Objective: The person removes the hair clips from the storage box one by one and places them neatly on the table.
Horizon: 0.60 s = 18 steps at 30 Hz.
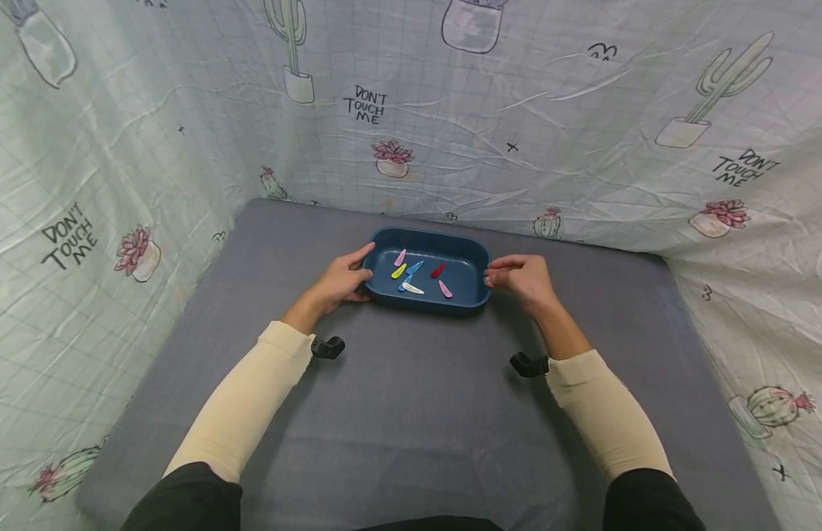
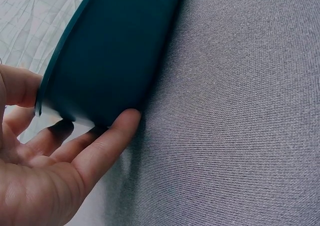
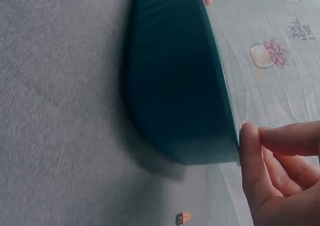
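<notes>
A dark blue rectangular tray (image 1: 427, 306) is on the far part of the table, with several small snap hair clips lying inside. Pink (image 1: 446, 289), yellow (image 1: 399, 271), red (image 1: 438, 271), blue and white clips are among them. My left hand (image 1: 341, 279) grips the tray's left end, thumb at the rim and fingers under the outer wall in the left wrist view. At the right end, my right hand (image 1: 525, 280) pinches at the rim with thumb and forefinger. Those two fingertips (image 3: 250, 136) come together right at the rim's corner in the right wrist view.
The table has a grey cloth cover (image 1: 411, 413). Pale fabric printed with cacti (image 1: 424, 110) hangs behind and along both sides. Black camera mounts (image 1: 327, 347) are worn at the wrists, over cream sleeves (image 1: 245, 398).
</notes>
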{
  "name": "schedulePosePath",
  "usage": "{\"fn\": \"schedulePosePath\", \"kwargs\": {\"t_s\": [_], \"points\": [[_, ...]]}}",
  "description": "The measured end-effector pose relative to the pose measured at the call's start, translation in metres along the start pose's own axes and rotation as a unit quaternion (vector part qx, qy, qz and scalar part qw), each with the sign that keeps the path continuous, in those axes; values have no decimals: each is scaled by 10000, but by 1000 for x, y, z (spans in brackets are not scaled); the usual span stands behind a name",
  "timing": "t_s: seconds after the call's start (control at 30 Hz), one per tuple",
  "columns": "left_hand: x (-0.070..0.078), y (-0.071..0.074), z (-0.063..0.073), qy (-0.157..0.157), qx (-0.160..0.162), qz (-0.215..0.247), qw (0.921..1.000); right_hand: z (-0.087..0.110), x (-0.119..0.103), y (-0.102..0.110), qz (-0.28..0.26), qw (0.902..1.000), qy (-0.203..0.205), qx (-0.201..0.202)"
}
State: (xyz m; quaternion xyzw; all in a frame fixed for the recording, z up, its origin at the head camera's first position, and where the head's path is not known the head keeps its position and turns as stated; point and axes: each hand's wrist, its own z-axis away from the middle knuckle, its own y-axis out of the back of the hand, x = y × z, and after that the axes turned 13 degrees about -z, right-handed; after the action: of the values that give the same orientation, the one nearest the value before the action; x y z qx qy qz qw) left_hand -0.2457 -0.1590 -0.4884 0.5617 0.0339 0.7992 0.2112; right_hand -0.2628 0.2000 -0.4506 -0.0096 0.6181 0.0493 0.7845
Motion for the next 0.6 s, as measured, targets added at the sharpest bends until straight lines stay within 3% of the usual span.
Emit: {"fn": "schedulePosePath", "kwargs": {"t_s": [0.6], "points": [[-2,-1,-3,97,66,-34,9999,-6,-5,-23,290,9990,-97,-318]]}}
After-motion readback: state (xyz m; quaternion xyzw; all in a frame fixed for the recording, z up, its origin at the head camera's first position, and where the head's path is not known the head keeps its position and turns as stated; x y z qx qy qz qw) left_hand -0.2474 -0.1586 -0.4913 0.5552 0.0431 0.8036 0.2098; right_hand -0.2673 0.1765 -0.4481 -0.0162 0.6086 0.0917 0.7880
